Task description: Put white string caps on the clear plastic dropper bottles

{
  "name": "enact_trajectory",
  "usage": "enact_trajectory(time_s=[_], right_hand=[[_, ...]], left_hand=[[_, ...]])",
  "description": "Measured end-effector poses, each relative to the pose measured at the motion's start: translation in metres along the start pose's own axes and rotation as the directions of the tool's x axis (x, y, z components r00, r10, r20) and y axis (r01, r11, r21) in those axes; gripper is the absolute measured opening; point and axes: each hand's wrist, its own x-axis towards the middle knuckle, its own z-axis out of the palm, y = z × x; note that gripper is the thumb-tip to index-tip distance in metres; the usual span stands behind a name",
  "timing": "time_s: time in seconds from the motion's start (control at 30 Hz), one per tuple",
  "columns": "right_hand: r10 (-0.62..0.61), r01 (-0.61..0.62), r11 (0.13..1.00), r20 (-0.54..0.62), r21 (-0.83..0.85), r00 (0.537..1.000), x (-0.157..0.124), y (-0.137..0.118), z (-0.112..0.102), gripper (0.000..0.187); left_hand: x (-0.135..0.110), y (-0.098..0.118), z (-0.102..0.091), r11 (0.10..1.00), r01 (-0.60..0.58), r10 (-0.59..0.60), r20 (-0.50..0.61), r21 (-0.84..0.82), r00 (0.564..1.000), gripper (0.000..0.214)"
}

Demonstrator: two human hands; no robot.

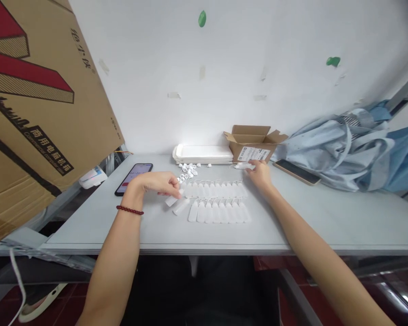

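Note:
My left hand (pixel 161 183) is closed in a pinch at the left end of the rows. Between its fingertips is a small translucent white bottle (pixel 172 200), tilted. Just beside it a similar loose bottle (pixel 181 207) lies slanted on the table. Two neat rows of flat white bottles with thin looped straps lie to the right: a back row (pixel 213 190) and a front row (pixel 219 213). Farther back, my right hand (pixel 260 174) has its fingertips at a small white strapped piece (pixel 242 166) before the carton; its exact kind and the grip are unclear.
Small white caps (pixel 189 171) lie in a loose pile behind the rows. A stack of white trays or sleeves (pixel 204 154) and an open carton (pixel 250 138) stand against the wall. Phones (pixel 133 175) (pixel 296 172) flank the work. A large box (pixel 37 113) leans left; blue-grey fabric (pixel 336 149) heaps right.

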Motion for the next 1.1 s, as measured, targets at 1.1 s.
enact_trajectory(time_s=[1.1], right_hand=[[-0.210,-0.132,0.733,0.406,0.667,0.889,-0.058,-0.108,-0.022,0.030]], left_hand=[[0.008,0.004,0.024,0.995,0.094,-0.095,0.099,0.021,0.990,0.026]])
